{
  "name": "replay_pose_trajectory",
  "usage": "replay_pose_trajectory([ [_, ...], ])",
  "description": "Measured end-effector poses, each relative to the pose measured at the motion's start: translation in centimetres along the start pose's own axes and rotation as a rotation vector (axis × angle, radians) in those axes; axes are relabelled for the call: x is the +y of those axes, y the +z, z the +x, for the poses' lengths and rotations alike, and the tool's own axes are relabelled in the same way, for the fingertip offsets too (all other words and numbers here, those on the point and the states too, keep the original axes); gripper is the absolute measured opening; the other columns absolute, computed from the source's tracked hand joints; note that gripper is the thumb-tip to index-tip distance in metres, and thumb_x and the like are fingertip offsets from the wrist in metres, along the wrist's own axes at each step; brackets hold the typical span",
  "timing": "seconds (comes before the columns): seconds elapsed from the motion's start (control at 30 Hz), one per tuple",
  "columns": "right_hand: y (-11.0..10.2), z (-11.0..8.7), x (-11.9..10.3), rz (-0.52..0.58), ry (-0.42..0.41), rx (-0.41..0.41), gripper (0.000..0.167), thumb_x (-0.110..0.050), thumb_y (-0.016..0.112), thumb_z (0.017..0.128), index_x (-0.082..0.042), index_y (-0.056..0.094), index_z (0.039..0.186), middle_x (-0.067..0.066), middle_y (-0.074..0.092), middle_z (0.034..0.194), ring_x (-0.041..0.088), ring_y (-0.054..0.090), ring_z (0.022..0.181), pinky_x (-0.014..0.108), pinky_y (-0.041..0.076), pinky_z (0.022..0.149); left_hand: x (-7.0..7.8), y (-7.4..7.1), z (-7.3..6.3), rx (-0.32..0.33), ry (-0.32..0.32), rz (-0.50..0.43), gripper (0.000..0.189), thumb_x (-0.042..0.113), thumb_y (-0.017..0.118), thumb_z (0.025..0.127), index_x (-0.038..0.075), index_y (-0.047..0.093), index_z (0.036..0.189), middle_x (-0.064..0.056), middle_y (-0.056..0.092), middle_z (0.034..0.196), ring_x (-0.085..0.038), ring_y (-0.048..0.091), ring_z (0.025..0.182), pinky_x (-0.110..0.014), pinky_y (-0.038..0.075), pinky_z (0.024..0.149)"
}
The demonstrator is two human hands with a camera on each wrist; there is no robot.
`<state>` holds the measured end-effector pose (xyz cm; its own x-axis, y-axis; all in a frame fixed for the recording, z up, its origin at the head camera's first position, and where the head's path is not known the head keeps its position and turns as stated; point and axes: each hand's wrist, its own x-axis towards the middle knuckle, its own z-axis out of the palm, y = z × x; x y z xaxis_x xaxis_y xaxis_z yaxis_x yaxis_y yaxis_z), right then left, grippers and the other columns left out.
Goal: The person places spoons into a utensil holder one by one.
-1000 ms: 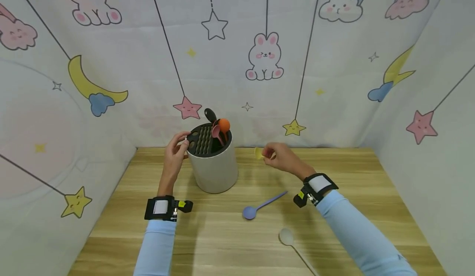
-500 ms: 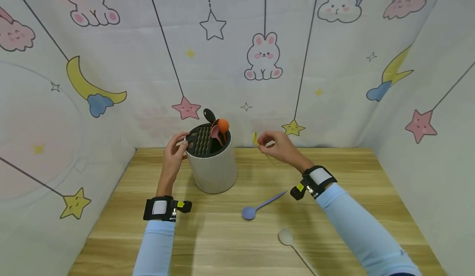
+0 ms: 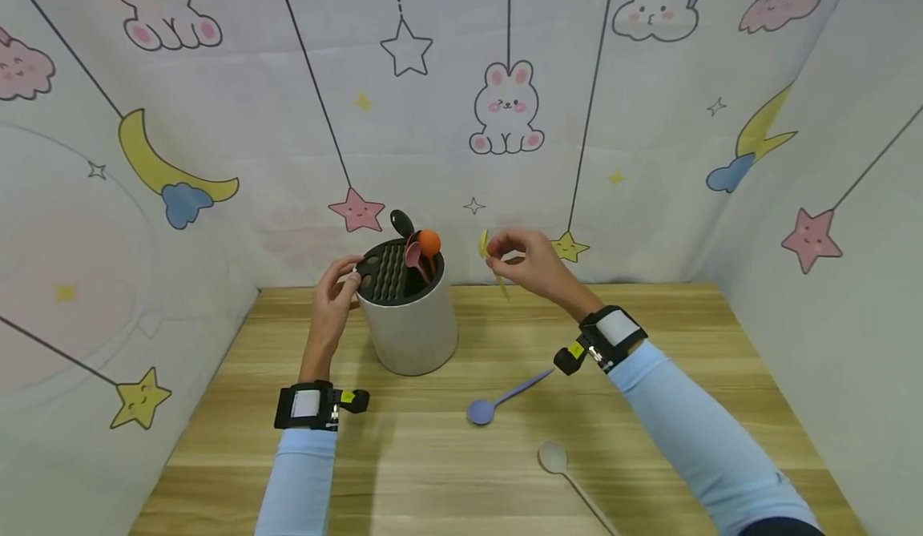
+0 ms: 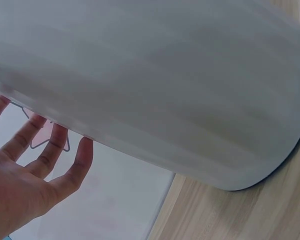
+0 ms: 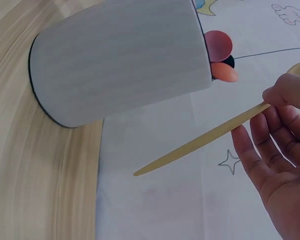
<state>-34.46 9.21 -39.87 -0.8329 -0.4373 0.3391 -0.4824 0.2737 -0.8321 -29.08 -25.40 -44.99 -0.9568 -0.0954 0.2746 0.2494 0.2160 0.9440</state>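
Note:
A light grey, round utensil holder [image 3: 407,336] with a black slotted top stands on the table. My left hand [image 3: 333,292] holds its left side near the rim; in the left wrist view the bent fingers [image 4: 50,145] touch its wall. My right hand [image 3: 530,263] pinches a yellow spoon [image 5: 205,137] by the handle near its bowl, in the air right of the holder. The spoon's bowl is up and its tapered handle hangs down. In the holder stand a pink spoon [image 3: 413,255], an orange-headed utensil [image 3: 429,242] and a black spoon [image 3: 401,222].
A blue-purple spoon [image 3: 481,412] lies on the wooden table [image 3: 433,472] in front of the holder. Nearer the front lies a grey-beige spoon [image 3: 554,457] with a long handle. A printed white cloth [image 3: 447,135] hangs behind the table and along its sides.
My right hand has lifted the yellow spoon and moved it left toward the holder, turning it more upright. My left hand stays at the holder's rim.

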Motion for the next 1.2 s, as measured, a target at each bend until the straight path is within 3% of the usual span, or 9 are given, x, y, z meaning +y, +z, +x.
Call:
replay_pose_trajectory([
  [0.3,0.3,0.9,-2.4,0.077,-0.059,0.021,0.009,0.001,0.069,0.093,0.000,0.068,0.101,0.011,0.069,0.101,0.023,0.065,0.096,0.035,0.057,0.084,0.1,0.0,0.0,0.001,0.014,-0.011,0.039,0.016,0.052,0.107,0.000,0.054,0.143,-0.022,0.053,0.140,-0.014,0.061,0.108,-0.038,0.056,0.081],
  [0.43,0.4,1.4,-3.4,0.110,-0.092,0.041,0.010,0.003,0.069,0.093,0.002,0.067,0.102,0.014,0.069,0.101,0.024,0.064,0.095,0.031,0.057,0.083,0.1,0.2,0.1,0.001,0.008,-0.005,0.039,0.016,0.052,0.107,0.001,0.055,0.143,-0.021,0.053,0.140,-0.014,0.061,0.108,-0.037,0.056,0.081],
  [1.2,1.6,3.9,-7.1,0.154,-0.200,0.109,0.011,-0.003,0.072,0.094,0.001,0.068,0.104,0.011,0.070,0.104,0.021,0.066,0.099,0.035,0.057,0.088,-0.2,0.2,0.0,0.024,-0.006,-0.014,0.039,0.017,0.051,0.107,0.003,0.056,0.143,-0.019,0.054,0.139,-0.015,0.061,0.107,-0.032,0.055,0.079],
])
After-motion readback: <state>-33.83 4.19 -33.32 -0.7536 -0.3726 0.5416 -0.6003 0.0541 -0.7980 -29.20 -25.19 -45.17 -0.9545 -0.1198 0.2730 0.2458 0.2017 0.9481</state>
